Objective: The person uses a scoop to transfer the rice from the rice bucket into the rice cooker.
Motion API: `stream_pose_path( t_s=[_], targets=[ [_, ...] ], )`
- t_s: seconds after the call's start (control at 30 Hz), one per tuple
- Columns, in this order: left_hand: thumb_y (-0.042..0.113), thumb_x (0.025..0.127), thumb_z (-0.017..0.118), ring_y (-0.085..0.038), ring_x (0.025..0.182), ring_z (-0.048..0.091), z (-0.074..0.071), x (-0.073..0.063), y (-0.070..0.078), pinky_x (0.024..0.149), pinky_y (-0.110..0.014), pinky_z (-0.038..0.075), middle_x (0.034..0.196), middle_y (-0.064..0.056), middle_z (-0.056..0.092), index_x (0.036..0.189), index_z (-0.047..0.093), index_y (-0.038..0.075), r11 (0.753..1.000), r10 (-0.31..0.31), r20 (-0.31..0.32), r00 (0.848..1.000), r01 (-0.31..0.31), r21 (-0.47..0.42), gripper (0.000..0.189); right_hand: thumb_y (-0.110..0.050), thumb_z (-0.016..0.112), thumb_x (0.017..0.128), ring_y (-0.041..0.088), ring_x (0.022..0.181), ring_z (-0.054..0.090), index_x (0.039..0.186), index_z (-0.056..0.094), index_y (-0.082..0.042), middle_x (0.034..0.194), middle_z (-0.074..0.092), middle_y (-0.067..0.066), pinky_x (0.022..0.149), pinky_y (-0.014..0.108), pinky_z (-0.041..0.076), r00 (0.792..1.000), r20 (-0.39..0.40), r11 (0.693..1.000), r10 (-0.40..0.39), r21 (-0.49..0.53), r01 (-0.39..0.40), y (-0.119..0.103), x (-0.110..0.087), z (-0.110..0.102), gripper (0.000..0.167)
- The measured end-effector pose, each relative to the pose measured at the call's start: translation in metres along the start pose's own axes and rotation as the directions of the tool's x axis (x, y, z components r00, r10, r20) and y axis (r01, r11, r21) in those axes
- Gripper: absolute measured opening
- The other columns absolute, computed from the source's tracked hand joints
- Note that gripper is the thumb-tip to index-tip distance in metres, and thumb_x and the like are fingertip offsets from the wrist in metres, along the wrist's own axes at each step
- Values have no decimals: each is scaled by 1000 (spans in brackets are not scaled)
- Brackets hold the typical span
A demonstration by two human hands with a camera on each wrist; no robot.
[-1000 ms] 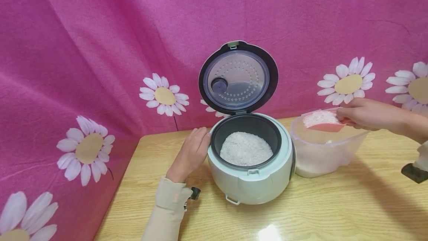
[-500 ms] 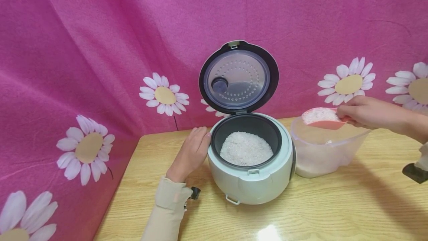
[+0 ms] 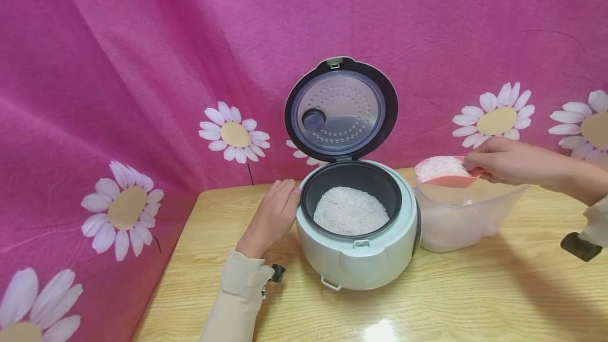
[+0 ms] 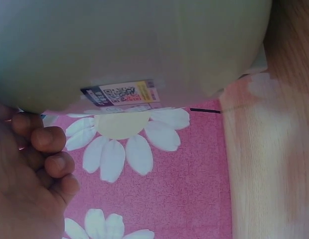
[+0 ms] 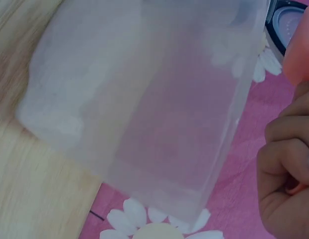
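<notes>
A pale green rice cooker (image 3: 358,263) stands with its lid (image 3: 342,115) up and a mound of white rice (image 3: 351,211) in its dark inner pot. On its left rim lies my left hand (image 3: 272,215); the left wrist view shows that hand's (image 4: 37,164) curled fingers at the cooker's (image 4: 144,50) edge. My right hand (image 3: 508,160) grips the handle of a pink scoop (image 3: 448,179) heaped with rice. The scoop is held level over the left end of a translucent rice bin (image 3: 465,226). In the right wrist view, curled fingers (image 5: 289,129) wrap the handle, mostly hidden.
The bin stands on the wooden table (image 3: 537,278) just right of the cooker, with rice visible low through its wall. A magenta cloth (image 3: 142,41) with white daisies hangs behind and along the left. Wrist cameras sit on both sleeves.
The loaded scoop rises slightly, then moves left with my right hand, from above the bin's middle to its left end. My left hand stays on the cooker's rim.
</notes>
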State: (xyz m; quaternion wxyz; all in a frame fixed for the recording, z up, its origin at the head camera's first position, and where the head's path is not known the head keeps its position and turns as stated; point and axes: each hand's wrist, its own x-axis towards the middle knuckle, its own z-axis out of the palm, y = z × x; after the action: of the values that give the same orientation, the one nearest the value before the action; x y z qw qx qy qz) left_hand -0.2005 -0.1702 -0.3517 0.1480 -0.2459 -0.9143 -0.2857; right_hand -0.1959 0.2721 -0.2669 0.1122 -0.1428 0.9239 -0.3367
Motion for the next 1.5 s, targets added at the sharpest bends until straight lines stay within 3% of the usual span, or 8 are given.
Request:
stream_pose_path(
  t_s=[0.23, 0.47, 0.73, 0.83, 1.03, 1.23, 1.5],
  targets=[
    [24, 108, 41, -18, 92, 48, 0, 0, 0, 86, -36, 46, 87, -3, 51, 98, 55, 12, 1000, 7, -2, 1000, -7, -1, 21, -7, 51, 92, 1, 50, 27, 64, 47, 1, 55, 29, -9, 47, 20, 30, 1000, -9, 1000, -19, -8, 19, -19, 5, 6, 29],
    [23, 108, 41, -18, 90, 47, -1, -1, -1, 84, -35, 44, 85, -3, 49, 96, 54, 11, 1000, 21, -11, 1000, -21, 12, 21, -15, 52, 96, 3, 49, 28, 64, 46, -10, 54, 30, -8, 48, 25, 32, 1000, 10, 997, -23, -72, 24, -44, 10, 11, 33],
    [22, 108, 41, -18, 88, 47, -1, 0, -1, 84, -34, 44, 84, -3, 48, 94, 53, 11, 999, 38, -20, 999, -38, 18, 21, -18, 56, 94, 5, 49, 29, 67, 53, -1, 55, 33, -7, 49, 24, 30, 998, 56, 990, -30, -138, 38, -65, 16, 20, 32],
    [21, 107, 41, -18, 87, 47, 1, 2, -2, 84, -35, 43, 82, -3, 48, 92, 53, 11, 998, 57, -25, 998, -56, 25, 22, -19, 56, 92, 4, 49, 31, 65, 55, -4, 55, 36, -8, 50, 23, 30, 996, 77, 984, -50, -167, 62, -71, 18, 23, 31],
    [17, 107, 41, -22, 86, 47, 2, 2, -2, 84, -36, 42, 81, -6, 46, 88, 51, 9, 994, 95, -33, 995, -93, 57, 24, -24, 58, 93, 6, 48, 34, 59, 51, -19, 53, 38, -10, 50, 24, 31, 994, 105, 960, -28, -273, 56, -84, 21, 25, 36],
    [19, 107, 40, -21, 89, 48, 0, 2, -3, 85, -36, 43, 83, -5, 48, 91, 53, 9, 998, 60, -20, 998, -59, 28, 23, -23, 58, 94, 8, 52, 36, 59, 52, -19, 55, 40, -9, 52, 24, 32, 991, 128, 923, -34, -378, 80, -98, 26, 25, 36],
    [21, 108, 39, -21, 91, 49, 0, 2, -3, 86, -38, 45, 84, -5, 49, 92, 54, 10, 998, 53, -12, 999, -52, 29, 24, -27, 58, 95, 10, 54, 45, 72, 67, -14, 60, 52, -6, 56, 27, 38, 979, 202, 892, -9, -441, 99, -114, 31, 26, 28]
  ],
)
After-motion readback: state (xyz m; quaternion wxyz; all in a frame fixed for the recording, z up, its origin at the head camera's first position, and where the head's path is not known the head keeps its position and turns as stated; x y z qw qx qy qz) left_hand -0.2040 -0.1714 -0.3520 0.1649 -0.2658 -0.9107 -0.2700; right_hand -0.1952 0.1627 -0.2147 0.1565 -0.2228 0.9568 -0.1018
